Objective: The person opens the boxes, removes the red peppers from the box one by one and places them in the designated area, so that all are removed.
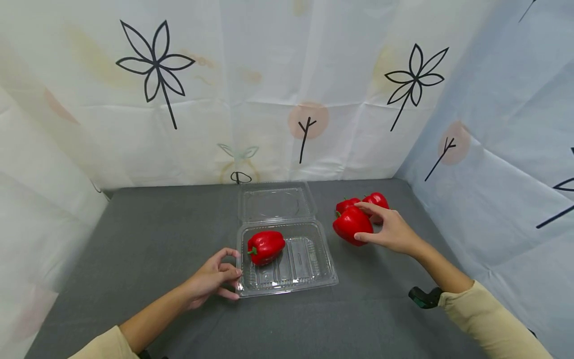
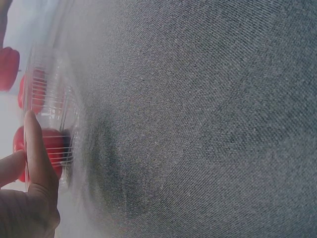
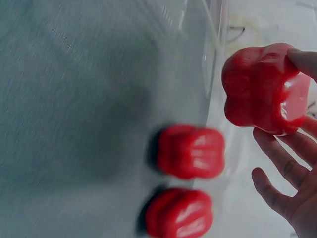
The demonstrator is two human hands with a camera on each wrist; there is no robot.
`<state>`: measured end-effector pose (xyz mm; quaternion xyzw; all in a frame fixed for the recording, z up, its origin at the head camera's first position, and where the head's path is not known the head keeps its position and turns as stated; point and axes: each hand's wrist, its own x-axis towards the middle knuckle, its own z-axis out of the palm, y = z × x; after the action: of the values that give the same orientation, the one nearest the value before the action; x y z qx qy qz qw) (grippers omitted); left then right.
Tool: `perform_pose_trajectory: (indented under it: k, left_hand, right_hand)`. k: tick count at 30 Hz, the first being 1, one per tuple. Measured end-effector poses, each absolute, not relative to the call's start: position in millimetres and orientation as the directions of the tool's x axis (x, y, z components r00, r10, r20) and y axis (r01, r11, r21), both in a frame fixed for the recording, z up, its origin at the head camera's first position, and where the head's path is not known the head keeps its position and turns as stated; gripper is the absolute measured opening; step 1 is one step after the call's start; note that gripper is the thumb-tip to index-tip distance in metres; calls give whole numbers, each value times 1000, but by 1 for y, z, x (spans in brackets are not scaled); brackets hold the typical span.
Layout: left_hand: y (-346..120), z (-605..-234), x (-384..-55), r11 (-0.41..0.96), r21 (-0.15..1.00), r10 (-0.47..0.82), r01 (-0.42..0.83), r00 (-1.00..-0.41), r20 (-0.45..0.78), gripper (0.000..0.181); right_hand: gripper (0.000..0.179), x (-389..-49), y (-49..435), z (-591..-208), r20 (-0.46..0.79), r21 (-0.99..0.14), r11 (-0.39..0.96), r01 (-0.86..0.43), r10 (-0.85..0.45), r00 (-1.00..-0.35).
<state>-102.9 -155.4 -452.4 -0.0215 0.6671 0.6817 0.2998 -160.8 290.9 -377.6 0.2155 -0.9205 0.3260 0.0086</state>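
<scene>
My right hand (image 1: 389, 230) holds a red bell pepper (image 1: 352, 226) above the table, thumb on one side and fingers on the other. In the right wrist view this bell pepper (image 3: 262, 89) hangs clear of two more on the cloth, a nearer one (image 3: 190, 151) and a farther one (image 3: 181, 214). My left hand (image 1: 214, 279) pinches the left rim of a clear plastic clamshell container (image 1: 309, 264). Its lid (image 1: 275, 203) lies folded back. One red bell pepper (image 1: 266, 247) lies on its side in the left part of the base, green stem toward the left.
A dark grey cloth (image 1: 148, 234) covers the table. White patterned fabric (image 1: 269, 65) hangs behind it and on both sides. The two loose bell peppers, one of them at the back right (image 1: 376, 200), sit just beyond my right hand.
</scene>
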Motion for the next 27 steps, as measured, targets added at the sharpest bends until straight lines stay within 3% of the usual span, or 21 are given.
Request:
perform_pose_trajectory:
  k: [17, 27]
  left_hand:
    - [-156, -452, -103, 72, 892, 380, -446, -815, -438, 50]
    - [-156, -451, -103, 69, 891, 377, -449, -815, -440, 49]
  right_hand:
    - [64, -152, 344, -398, 229, -591, 745, -309, -212, -950]
    - [61, -147, 370, -422, 208, -607, 757, -242, -143, -968]
